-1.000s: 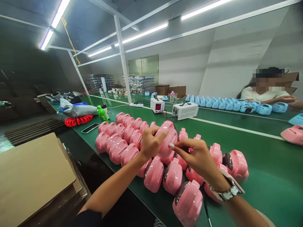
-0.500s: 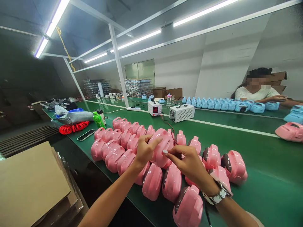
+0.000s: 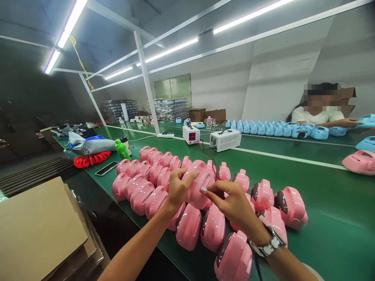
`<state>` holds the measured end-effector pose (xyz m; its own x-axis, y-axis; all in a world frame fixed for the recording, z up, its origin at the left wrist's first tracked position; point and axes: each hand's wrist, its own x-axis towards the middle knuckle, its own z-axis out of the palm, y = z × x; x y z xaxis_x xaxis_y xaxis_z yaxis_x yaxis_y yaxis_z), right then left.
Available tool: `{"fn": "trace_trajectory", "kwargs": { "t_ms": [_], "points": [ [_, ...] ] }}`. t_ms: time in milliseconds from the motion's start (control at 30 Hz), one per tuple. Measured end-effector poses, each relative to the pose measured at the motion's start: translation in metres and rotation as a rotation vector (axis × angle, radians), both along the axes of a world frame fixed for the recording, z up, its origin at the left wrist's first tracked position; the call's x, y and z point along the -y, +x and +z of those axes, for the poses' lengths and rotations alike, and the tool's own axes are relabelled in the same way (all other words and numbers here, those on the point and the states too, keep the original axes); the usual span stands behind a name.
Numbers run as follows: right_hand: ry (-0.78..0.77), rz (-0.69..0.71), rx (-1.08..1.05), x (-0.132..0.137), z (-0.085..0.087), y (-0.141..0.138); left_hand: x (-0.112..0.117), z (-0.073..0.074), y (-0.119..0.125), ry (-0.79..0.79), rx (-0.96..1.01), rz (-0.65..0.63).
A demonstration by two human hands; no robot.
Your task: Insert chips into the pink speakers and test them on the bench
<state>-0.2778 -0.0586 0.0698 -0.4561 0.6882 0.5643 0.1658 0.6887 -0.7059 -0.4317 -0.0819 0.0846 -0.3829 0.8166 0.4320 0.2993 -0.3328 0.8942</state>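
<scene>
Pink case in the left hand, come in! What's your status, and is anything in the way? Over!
Left grip on pink case. Right grip pinching small white piece at its side, contact unclear. Other pink cases crowded close around.

Open tabletop right of dense pink housings

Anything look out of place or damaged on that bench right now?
One thing: a lone pink case sits at the picture's right edge, beside a blue case, apart from the pink rows. That may be deliberate. No spill shows, and the held case in the left hand looks undamaged.
</scene>
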Motion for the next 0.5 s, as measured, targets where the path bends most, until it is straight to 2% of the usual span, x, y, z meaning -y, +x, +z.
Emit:
{"fn": "trace_trajectory", "kwargs": {
  "t_ms": [300, 500],
  "points": [
    [0.018, 0.019, 0.068, 0.0076, 0.0027, 0.0021, 0.0039, -0.0070, 0.0027, 0.005, 0.115, -0.054],
    [0.003, 0.014, 0.055, 0.0076, -0.0006, 0.0026, 0.0070, -0.0030, 0.0017, -0.024, 0.053, -0.028]
  ]
}}
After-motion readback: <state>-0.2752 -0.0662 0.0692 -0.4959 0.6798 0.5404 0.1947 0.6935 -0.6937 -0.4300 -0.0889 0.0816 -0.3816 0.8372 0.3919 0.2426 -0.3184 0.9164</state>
